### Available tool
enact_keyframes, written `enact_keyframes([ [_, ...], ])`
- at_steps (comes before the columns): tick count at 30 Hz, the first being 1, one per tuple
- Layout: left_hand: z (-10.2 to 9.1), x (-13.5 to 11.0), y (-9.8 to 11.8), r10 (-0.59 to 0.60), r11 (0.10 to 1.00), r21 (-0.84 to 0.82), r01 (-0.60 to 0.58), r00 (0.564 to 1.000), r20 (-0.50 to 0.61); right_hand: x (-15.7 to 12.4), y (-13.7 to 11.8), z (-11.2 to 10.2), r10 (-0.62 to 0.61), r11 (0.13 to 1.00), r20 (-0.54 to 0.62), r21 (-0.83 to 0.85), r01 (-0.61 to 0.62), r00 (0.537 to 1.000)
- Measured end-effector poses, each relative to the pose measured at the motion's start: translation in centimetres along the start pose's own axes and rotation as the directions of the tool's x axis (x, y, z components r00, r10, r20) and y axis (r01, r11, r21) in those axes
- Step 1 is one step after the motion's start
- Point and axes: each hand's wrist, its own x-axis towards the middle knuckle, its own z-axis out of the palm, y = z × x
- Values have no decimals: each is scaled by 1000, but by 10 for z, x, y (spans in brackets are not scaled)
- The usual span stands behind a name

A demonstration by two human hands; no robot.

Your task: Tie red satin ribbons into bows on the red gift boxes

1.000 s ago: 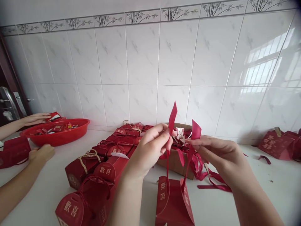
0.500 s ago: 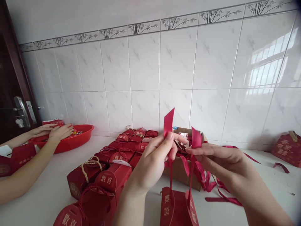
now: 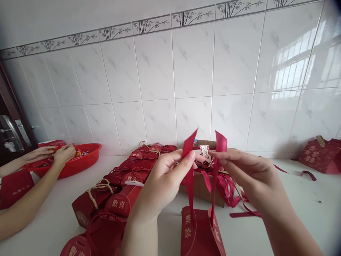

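A red gift box with gold characters sits at the lower middle, and a red ribbon rises from its two sides. My left hand pinches one end of this ribbon between thumb and fingers, its slanted tip sticking up. My right hand pinches the other end, whose tip also points upward. Both hands are level with each other above the box, a small gap between them. Left of my left arm stand rows of closed red boxes, tied with red or beige cord.
Behind my hands is a cardboard box with red ribbons hanging over its side. Loose ribbon lies on the white table. A red bag stands far right. At left, another person's hands reach over a red basin.
My view has shifted slightly right. The two ribbon ends are more upright and level now, with more of the left strand showing below my left hand. The other person's hands have moved a little.
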Motion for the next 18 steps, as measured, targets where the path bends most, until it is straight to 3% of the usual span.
enact_keyframes([
  [5, 5, -3, 4, 87, 996, 32, -88, 996, 31, -3, -7, 7, 62, 989, 29, 130, -65, 998],
  [9, 18, -1, 4, 173, 983, 77, -166, 980, -100, -3, -12, 14, 142, 971, 65, 186, -152, 988],
  [14, 32, 0, 5, 371, 921, 208, -330, 905, -208, 0, -9, 14, 199, 921, 119, 317, -227, 973],
  [18, 34, -1, 7, 386, 909, 267, -319, 885, -261, 2, -7, 9, 302, 878, 182, 329, -347, 936],
])
